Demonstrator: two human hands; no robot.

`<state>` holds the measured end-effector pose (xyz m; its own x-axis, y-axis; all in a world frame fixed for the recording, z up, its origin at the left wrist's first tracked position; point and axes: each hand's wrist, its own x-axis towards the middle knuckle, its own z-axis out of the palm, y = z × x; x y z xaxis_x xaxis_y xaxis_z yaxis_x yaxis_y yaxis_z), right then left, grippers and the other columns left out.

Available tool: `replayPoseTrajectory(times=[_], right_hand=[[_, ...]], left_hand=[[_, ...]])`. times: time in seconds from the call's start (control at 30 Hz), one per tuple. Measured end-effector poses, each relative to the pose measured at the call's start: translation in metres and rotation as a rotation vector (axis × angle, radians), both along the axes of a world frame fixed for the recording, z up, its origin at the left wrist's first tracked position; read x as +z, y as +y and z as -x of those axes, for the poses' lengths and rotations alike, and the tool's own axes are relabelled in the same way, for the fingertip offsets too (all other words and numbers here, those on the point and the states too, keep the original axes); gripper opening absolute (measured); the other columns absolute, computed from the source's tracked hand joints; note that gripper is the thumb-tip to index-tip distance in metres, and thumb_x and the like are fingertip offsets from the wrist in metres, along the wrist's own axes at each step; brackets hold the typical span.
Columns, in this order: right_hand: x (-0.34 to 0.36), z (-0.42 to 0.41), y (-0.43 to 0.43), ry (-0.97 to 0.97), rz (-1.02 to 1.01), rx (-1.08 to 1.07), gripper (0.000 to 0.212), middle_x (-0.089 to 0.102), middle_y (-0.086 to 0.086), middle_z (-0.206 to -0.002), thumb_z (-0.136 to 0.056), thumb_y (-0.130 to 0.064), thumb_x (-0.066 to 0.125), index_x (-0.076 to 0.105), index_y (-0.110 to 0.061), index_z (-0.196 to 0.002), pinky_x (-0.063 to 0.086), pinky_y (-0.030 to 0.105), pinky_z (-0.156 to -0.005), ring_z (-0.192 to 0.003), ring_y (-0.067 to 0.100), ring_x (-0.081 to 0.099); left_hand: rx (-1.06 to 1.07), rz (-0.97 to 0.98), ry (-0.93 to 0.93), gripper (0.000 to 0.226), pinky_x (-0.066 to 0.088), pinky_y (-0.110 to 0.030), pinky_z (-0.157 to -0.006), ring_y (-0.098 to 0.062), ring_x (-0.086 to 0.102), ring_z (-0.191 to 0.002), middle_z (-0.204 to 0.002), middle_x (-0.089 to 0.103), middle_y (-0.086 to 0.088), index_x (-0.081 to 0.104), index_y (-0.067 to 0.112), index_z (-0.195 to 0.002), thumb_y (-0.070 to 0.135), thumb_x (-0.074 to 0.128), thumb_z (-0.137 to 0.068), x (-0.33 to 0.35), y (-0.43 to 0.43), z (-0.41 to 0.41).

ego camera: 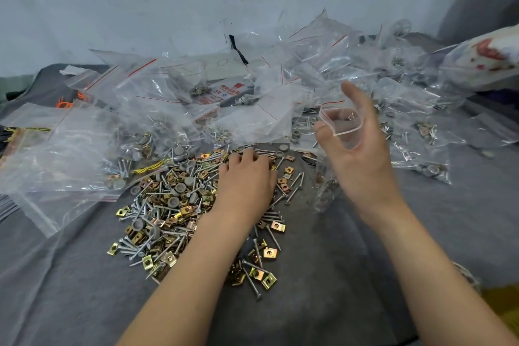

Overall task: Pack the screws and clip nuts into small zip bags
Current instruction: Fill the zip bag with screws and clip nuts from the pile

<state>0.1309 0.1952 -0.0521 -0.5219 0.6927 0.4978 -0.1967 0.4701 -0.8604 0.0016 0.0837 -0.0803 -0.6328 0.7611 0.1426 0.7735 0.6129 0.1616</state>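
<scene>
- My right hand pinches a limp, slippery zip bag by its stiffer mouth rim, holding it open.
- My left hand covers the screws and clip nuts heaped below. They are small, hard and heavy — whether I've gripped any, I cannot tell.
</scene>
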Motion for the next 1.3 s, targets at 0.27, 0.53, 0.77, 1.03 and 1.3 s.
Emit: replayPoseTrajectory(times=[0.27,0.53,0.77,1.03,1.3], right_hand=[[-0.001,0.0,0.0,-0.025,-0.015,-0.013,0.06,0.061,-0.034,-0.101,-0.095,-0.025,0.068,0.038,-0.038,-0.146,0.046,0.008,-0.082,-0.103,-0.005,0.059],[-0.001,0.003,0.0,-0.046,-0.038,-0.018,0.059,0.061,-0.035,-0.101,-0.095,-0.024,0.068,0.038,-0.039,-0.143,0.043,0.005,-0.078,-0.1,-0.006,0.059],[-0.004,0.008,-0.001,-0.059,-0.047,0.003,0.064,0.06,-0.033,-0.103,-0.093,-0.03,0.068,0.037,-0.038,-0.149,0.043,0.005,-0.072,-0.093,-0.005,0.06],[-0.008,0.016,-0.008,-0.071,-0.074,0.057,0.067,0.06,-0.024,-0.107,-0.08,-0.057,0.061,0.035,-0.053,-0.142,0.046,0.008,-0.079,-0.104,-0.002,0.06],[-0.011,0.017,-0.015,-0.131,-0.122,0.111,0.071,0.059,-0.023,-0.11,-0.081,-0.056,0.063,0.03,-0.056,-0.144,0.054,0.032,-0.088,-0.105,0.005,0.061]], left_hand=[[0.01,-0.093,-0.06,0.026,0.035,-0.044,-0.104,-0.028,0.04,-0.125,-0.129,0.052,-0.003,0.06,0.022,-0.119,0.035,0.048,-0.101,-0.003,0.007,0.002],[-0.053,-0.369,-0.238,0.01,0.051,-0.036,-0.088,-0.012,0.062,-0.095,-0.099,0.066,0.009,0.06,0.023,-0.107,0.028,0.054,-0.1,0.008,-0.005,0.009],[-0.067,-0.752,-0.737,0.007,0.052,-0.016,-0.08,-0.013,0.069,-0.095,-0.099,0.073,-0.004,0.064,0.016,-0.101,0.012,0.063,-0.096,0.024,-0.02,0.014],[-0.118,-0.9,-0.945,0.02,0.051,-0.014,-0.076,-0.003,0.069,-0.087,-0.091,0.074,0.006,0.068,0.021,-0.105,0.006,0.056,-0.099,0.038,-0.031,0.011],[-0.196,-1.016,-0.793,0.024,0.052,-0.019,-0.079,-0.005,0.065,-0.086,-0.087,0.073,0.013,0.072,0.028,-0.103,0.01,0.058,-0.098,0.078,-0.037,0.005]])
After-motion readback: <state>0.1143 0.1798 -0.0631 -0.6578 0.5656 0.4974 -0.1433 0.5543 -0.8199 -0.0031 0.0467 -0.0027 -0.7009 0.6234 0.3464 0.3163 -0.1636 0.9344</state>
